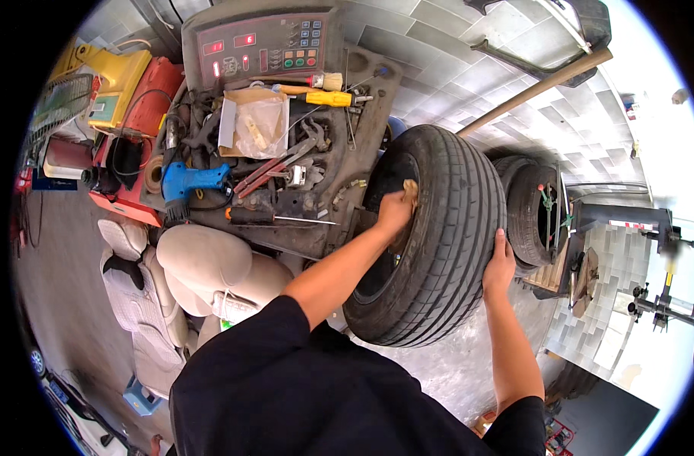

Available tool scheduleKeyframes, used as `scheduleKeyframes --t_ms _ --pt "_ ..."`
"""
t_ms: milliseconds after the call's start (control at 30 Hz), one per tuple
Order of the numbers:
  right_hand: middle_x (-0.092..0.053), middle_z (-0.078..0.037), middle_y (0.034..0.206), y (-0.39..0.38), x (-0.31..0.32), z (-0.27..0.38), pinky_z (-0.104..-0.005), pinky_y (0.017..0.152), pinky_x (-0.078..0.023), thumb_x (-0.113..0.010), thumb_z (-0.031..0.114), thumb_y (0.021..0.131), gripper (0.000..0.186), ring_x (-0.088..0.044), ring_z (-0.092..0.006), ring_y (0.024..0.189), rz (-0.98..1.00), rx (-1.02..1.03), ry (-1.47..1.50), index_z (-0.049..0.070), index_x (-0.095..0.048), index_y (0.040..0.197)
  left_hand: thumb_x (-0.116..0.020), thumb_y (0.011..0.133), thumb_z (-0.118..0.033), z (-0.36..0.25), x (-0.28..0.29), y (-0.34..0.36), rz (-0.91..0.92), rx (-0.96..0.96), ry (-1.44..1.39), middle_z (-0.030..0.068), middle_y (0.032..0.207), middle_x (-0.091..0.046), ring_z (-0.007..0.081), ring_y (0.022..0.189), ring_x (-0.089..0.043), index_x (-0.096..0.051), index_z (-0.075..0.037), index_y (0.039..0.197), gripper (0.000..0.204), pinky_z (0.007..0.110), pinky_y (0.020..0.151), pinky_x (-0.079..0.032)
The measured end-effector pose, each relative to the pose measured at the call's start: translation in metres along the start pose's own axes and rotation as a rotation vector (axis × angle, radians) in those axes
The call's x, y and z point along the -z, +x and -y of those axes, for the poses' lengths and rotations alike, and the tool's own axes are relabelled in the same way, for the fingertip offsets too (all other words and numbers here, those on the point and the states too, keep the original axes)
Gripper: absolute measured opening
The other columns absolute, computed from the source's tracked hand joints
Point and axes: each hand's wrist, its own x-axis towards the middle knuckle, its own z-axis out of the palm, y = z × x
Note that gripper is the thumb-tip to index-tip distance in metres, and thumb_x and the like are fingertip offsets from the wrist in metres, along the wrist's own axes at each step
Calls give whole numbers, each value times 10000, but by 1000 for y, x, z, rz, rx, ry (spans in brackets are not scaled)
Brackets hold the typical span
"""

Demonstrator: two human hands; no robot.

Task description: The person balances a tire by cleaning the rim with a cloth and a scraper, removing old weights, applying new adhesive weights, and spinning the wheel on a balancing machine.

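One tyre [440, 247] between my two hands, beside one bench [376, 100].
My left hand [395, 213] clenches one tan item [411, 193], kind unclear, at the tyre's hollow side; my right hand [499, 267] lies open against the tread [470, 205]. The bench bears one blue power tool [193, 178] and one opened box [227, 125].

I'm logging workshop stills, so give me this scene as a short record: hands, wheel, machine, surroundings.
Left hand: touching a tan item at the wheel's open face; grip unclear
Right hand: against the tread
Machine top: blue power tool, screwdriver, open box
Control panel: red digits lit
Left side: pale seats
Beyond wheel: more tires
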Motion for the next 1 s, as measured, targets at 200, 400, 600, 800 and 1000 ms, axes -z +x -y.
scheduleKeyframes --t_ms 200,400,600,800,1000 --pt "-584 -254 1270 0 -2 -29 -363 1026 -379 -498 592 923 786 -541 -345 1192 -41 -66 -9 -106 -537 1281 -609 957 -343 45 43 -118 229 74 128 9 612 -542 84 594 -458 -665 8 813 383 303 547 -391" --pt "-608 -258 1223 -1 -3 -6 -371 1003 -389 -492 589 925 753 -560 -348 1153 2 4 -37 -81 -565 1260 -540 964 -439 7 3 17 -31 -95 -9 75 567 -546 137 547 -488 -608 28 722 530 363 522 -389" --pt "-630 -251 1184 2 -1 -29 -374 978 -408 -487 595 921 742 -581 -356 1122 -16 -64 48 -70 -591 1232 -570 978 -382 42 42 -119 209 -8 168 9 589 -525 95 567 -459 -574 14 705 481 297 535 -390" --pt "-619 -250 1213 -3 -4 -9 -369 980 -410 -494 608 911 752 -582 -348 1128 5 -12 -29 -61 -591 1243 -551 979 -389 25 6 21 29 -62 -76 19 608 -521 113 603 -459 -602 12 750 465 325 551 -387" --pt "-616 -255 1210 1 1 -19 -380 987 -399 -472 622 911 753 -568 -372 1142 -44 -50 -57 -46 -608 1230 -551 985 -378 37 41 -114 237 21 194 16 593 -519 99 575 -448 -596 2 710 472 307 540 -380"
